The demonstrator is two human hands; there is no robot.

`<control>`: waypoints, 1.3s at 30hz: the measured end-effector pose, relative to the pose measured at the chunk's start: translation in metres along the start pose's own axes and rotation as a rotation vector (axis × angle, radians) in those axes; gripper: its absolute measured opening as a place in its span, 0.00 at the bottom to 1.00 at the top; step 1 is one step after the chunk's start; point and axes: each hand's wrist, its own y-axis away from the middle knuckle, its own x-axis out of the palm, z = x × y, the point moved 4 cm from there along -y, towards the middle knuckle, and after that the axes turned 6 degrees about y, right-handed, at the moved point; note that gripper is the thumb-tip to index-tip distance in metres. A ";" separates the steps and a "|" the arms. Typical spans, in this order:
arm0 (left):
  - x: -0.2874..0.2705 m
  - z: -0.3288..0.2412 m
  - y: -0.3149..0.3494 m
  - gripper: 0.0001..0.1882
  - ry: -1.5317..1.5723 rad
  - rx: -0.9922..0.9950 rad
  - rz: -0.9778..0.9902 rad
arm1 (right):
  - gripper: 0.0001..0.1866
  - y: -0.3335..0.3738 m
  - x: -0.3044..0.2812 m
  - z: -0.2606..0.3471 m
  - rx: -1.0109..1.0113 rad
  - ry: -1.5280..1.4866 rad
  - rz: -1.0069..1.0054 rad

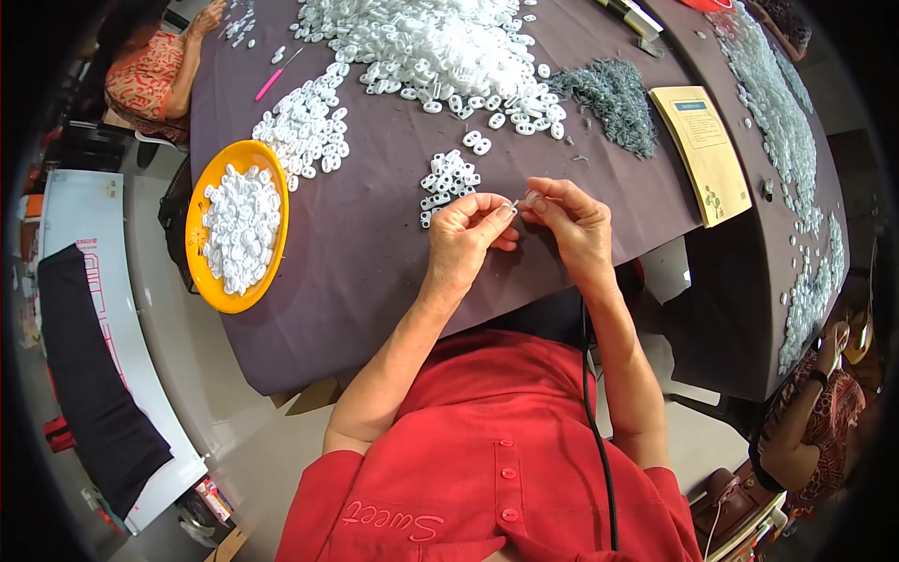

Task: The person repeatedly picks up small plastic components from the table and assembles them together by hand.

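My left hand [468, 239] and my right hand [576, 229] meet above the near part of the table, fingertips almost touching. Between thumb and forefinger, my left hand pinches a small whitish piece [514, 207], mostly covered by the fingers. A translucent white plastic piece [533, 198] is held in the fingertips of my right hand. Just beyond my left hand lies a small cluster of white two-holed plastic pieces [449, 178] with dark holes. Two loose oval pieces [477, 141] rest a little farther off.
A large heap of white two-holed pieces [440, 47] covers the far middle. To the left are a yellow plate [281, 239] of white pieces and a pink-handled pick [272, 82]. Grey springs [613, 103] and a yellow booklet [702, 155] lie right. Other people sit at both sides.
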 end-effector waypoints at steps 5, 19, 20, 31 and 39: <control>0.001 -0.002 -0.001 0.06 -0.075 -0.021 -0.019 | 0.11 -0.001 -0.005 0.003 -0.094 0.073 0.030; 0.004 -0.002 -0.001 0.06 -0.232 -0.018 -0.011 | 0.09 0.000 -0.001 0.002 0.035 -0.060 -0.017; 0.005 -0.002 -0.001 0.06 -0.231 -0.017 -0.010 | 0.08 -0.001 -0.002 0.002 0.027 -0.055 -0.026; 0.007 -0.004 0.000 0.05 -0.290 -0.035 -0.026 | 0.08 0.000 -0.002 0.001 0.013 -0.025 -0.005; 0.006 -0.001 -0.001 0.07 -0.280 -0.054 -0.046 | 0.08 0.002 0.000 0.003 0.027 0.034 -0.021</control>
